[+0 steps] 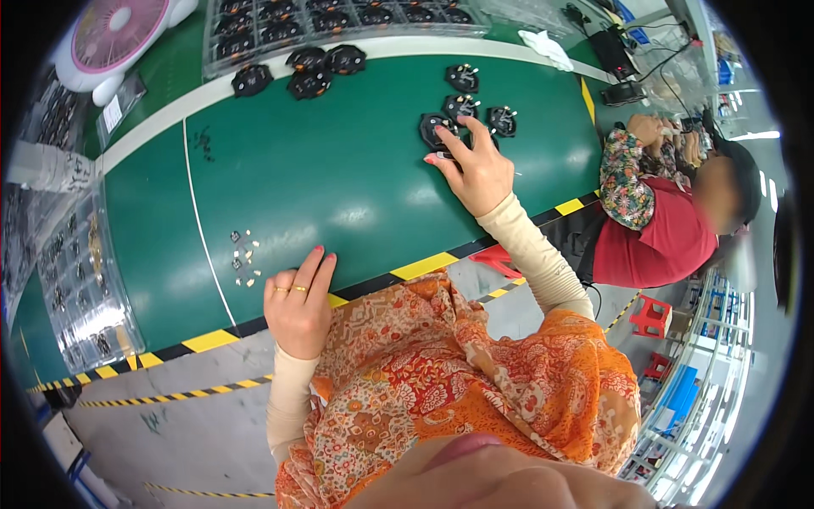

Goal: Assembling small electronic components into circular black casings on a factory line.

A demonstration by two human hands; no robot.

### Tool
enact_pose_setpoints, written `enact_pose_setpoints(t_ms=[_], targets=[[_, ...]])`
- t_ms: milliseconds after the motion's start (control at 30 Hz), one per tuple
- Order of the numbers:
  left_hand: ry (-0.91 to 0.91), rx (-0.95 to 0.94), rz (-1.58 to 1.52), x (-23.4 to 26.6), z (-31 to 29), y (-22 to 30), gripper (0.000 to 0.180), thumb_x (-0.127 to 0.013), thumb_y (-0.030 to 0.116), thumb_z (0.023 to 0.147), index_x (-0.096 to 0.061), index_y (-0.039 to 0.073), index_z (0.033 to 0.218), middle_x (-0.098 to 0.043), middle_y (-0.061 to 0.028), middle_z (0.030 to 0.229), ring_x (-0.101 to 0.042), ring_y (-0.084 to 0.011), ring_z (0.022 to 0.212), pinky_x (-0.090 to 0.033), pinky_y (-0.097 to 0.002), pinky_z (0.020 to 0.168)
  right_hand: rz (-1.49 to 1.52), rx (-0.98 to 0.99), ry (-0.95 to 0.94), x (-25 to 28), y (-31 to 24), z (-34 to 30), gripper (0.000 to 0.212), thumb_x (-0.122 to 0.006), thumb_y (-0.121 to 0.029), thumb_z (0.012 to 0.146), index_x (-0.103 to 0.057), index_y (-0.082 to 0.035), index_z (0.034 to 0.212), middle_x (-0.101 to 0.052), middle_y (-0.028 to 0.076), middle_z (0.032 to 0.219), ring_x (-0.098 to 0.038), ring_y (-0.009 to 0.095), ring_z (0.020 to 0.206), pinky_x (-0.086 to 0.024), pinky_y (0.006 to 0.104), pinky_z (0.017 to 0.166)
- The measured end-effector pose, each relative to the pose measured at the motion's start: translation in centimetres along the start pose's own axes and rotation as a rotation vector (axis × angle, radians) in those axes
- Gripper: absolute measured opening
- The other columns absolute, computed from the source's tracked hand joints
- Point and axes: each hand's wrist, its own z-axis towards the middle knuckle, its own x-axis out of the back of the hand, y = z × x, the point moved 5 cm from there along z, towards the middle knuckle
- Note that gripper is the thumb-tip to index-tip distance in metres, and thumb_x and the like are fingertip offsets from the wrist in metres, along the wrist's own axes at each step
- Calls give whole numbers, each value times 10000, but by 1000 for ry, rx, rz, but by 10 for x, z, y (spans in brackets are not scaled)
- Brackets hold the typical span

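My right hand (483,174) reaches over a cluster of black plastic parts toward the far right of the green table. Its thumb and fingers close on one rounded black part (430,129), the index fingertip on top and the thumb at the near edge. More such parts, with small pale pieces sticking up, lie around it: one black housing (503,120) on the right, another (463,78) farther back. Part of the cluster is hidden under my fingers. My left hand (298,307) rests at the table's near edge, fingers stretched out, holding nothing. Small black and whitish pieces (244,254) lie just beyond it.
Several black housings (309,82) stand near the back rim, before a clear compartment tray (339,30). Tiny dark bits (203,142) lie at left, near another parts tray (89,280). A pink-and-white fan (119,34) is at back left. A person in red (657,233) sits at right.
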Motion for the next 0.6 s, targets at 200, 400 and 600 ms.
enact_pose_setpoints(t_ms=[200, 400, 600], targets=[[-10, 23, 15, 1, -2, 1, 297, -662, -37, 746, -739, 62, 1016, -713, -29, 1106, -568, -195, 762, -438, -315, 676, -67, 29, 31, -7, 15, 11, 492, -742, -514, 777, -713, -227, 1175, -570, 126, 1342, -693, 234, 723, -530, 319, 548], [16, 3, 18, -1, -4, 0, 357, -638, -46, 695, -731, 61, 1023, -696, -17, 1110, -551, -183, 744, -440, -329, 677, -114, 43, -22, -23, 41, 32, 434, -714, -516, 818, -732, -197, 1112, -640, 77, 1232, -705, 235, 692, -545, 329, 573], [49, 2, 31, 0, -5, -2, 339, -644, -28, 703, -731, 57, 1019, -692, -23, 1103, -559, -182, 746, -439, -334, 664, -294, -92, 55, -26, 98, 49, 417, -714, -507, 820, -736, -191, 1091, -647, 67, 1197, -706, 255, 729, -558, 356, 564]])
